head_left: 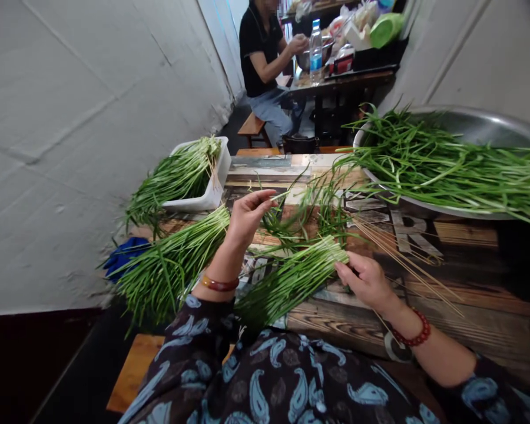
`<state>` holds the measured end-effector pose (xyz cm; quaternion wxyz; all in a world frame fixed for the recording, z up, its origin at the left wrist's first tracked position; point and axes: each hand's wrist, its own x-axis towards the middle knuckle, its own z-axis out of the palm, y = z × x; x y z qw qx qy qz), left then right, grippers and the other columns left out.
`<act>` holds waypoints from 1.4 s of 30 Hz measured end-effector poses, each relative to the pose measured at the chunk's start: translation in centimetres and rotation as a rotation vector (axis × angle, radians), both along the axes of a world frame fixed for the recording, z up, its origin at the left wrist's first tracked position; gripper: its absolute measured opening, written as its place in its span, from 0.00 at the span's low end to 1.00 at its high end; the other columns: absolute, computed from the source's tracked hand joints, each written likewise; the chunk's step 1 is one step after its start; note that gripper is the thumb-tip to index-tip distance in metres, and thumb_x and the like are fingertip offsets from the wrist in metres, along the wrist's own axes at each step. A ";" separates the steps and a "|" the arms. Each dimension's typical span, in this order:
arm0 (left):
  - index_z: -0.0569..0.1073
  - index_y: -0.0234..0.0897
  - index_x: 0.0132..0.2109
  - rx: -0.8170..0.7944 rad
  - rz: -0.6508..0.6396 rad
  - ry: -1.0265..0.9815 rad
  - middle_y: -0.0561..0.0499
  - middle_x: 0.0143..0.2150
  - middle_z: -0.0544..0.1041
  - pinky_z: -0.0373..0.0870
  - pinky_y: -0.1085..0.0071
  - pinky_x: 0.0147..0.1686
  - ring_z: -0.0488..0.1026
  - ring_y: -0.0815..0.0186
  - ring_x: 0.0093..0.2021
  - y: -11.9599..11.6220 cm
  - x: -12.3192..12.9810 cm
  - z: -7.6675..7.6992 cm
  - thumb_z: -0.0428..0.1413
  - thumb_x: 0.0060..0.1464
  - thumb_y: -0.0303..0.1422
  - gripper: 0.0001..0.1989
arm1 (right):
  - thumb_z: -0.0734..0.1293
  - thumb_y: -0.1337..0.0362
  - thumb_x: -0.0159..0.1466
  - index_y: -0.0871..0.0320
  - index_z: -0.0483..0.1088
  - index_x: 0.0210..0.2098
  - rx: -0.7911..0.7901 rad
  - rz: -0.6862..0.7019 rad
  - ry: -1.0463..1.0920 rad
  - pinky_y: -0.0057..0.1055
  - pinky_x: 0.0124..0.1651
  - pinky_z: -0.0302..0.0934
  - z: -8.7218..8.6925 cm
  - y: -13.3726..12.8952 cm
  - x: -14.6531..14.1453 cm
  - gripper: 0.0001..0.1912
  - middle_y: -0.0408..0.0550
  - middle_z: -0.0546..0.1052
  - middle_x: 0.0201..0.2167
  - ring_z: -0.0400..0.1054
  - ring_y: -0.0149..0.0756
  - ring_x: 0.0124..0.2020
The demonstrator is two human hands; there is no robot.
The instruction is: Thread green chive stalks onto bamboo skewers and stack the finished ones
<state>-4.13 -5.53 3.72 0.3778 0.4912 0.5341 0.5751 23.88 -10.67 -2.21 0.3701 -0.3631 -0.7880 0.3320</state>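
My left hand (247, 217) is raised over the table, thumb and fingers pinched on a single garlic chive (281, 196). Below and to the right, my right hand (367, 281) grips the pale cut ends of a flat row of garlic chives (291, 275), whose leaves point toward my body. A thin stick shows beneath that hand, but whether it runs through the stems I cannot tell. Another laid-out bunch of chives (172, 265) rests left of my left forearm. Loose chives (311, 212) lie scattered just beyond both hands.
Bamboo skewers (406, 265) lie to the right on the patterned wooden table (463, 294). At back right stands a large metal basin (481, 126) heaped with chives. A white tray (222, 171) at left holds more bunches. Past the table, another person (260, 59) sits near a water bottle (315, 56).
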 end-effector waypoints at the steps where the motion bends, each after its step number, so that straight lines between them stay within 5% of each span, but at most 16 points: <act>1: 0.80 0.35 0.43 0.005 -0.012 -0.040 0.50 0.33 0.81 0.69 0.71 0.44 0.77 0.68 0.36 -0.2 0.2 0.0 0.64 0.48 0.33 0.14 | 0.59 0.63 0.67 0.56 0.61 0.22 0.003 -0.003 0.003 0.25 0.25 0.54 0.0 0.0 -0.1 0.17 0.39 0.65 0.16 0.59 0.28 0.18; 8: 0.77 0.33 0.33 -0.016 -0.055 0.017 0.50 0.28 0.79 0.71 0.71 0.39 0.76 0.68 0.31 -0.7 0.8 0.9 0.64 0.49 0.36 0.10 | 0.59 0.62 0.67 0.56 0.61 0.21 -0.019 -0.005 -0.014 0.25 0.25 0.54 0.7 -0.1 -0.1 0.17 0.39 0.65 0.15 0.59 0.28 0.18; 14: 0.73 0.36 0.36 0.307 0.079 0.325 0.49 0.38 0.77 0.71 0.72 0.36 0.75 0.70 0.34 -1.2 1.6 4.2 0.60 0.54 0.35 0.07 | 0.60 0.63 0.66 0.56 0.60 0.22 -0.034 0.042 -0.011 0.26 0.25 0.52 4.1 0.0 -0.4 0.16 0.39 0.64 0.15 0.57 0.28 0.18; 18: 0.68 0.37 0.35 0.101 -0.136 0.306 0.55 0.27 0.73 0.65 0.75 0.24 0.70 0.73 0.22 -1.2 3.6 2.3 0.58 0.54 0.33 0.06 | 0.60 0.63 0.66 0.56 0.60 0.23 -0.097 0.085 0.058 0.26 0.25 0.52 5.1 0.2 -1.3 0.15 0.39 0.64 0.16 0.56 0.28 0.19; 24: 0.70 0.34 0.39 -0.231 -0.414 -0.032 0.56 0.25 0.71 0.61 0.77 0.25 0.67 0.74 0.24 -1.3 6.4 -1.6 0.61 0.51 0.38 0.13 | 0.60 0.63 0.66 0.56 0.58 0.22 -0.270 0.080 0.164 0.26 0.24 0.51 2.6 1.0 -1.8 0.16 0.38 0.61 0.16 0.54 0.27 0.18; 27: 0.74 0.33 0.43 -0.280 -0.409 -0.141 0.57 0.24 0.70 0.59 0.76 0.25 0.64 0.74 0.23 -1.0 6.7 -1.9 0.61 0.51 0.42 0.17 | 0.59 0.62 0.67 0.56 0.60 0.24 -0.355 0.065 0.203 0.25 0.23 0.50 1.5 1.4 -1.6 0.15 0.37 0.60 0.16 0.52 0.26 0.18; 33: 0.77 0.33 0.34 -0.334 -0.329 -0.212 0.56 0.22 0.70 0.60 0.76 0.27 0.64 0.74 0.24 -0.7 6.1 -2.3 0.64 0.49 0.40 0.13 | 0.59 0.60 0.68 0.58 0.67 0.30 -0.456 0.080 0.208 0.25 0.22 0.50 0.4 1.6 -1.1 0.13 0.37 0.59 0.16 0.52 0.27 0.18; 42: 0.80 0.34 0.32 -0.365 -0.298 -0.247 0.52 0.27 0.77 0.66 0.75 0.30 0.69 0.72 0.26 -1.2 6.0 -2.0 0.66 0.46 0.39 0.11 | 0.60 0.60 0.68 0.57 0.68 0.31 -0.481 0.067 0.121 0.26 0.21 0.49 0.5 1.6 -0.6 0.11 0.38 0.59 0.16 0.51 0.27 0.18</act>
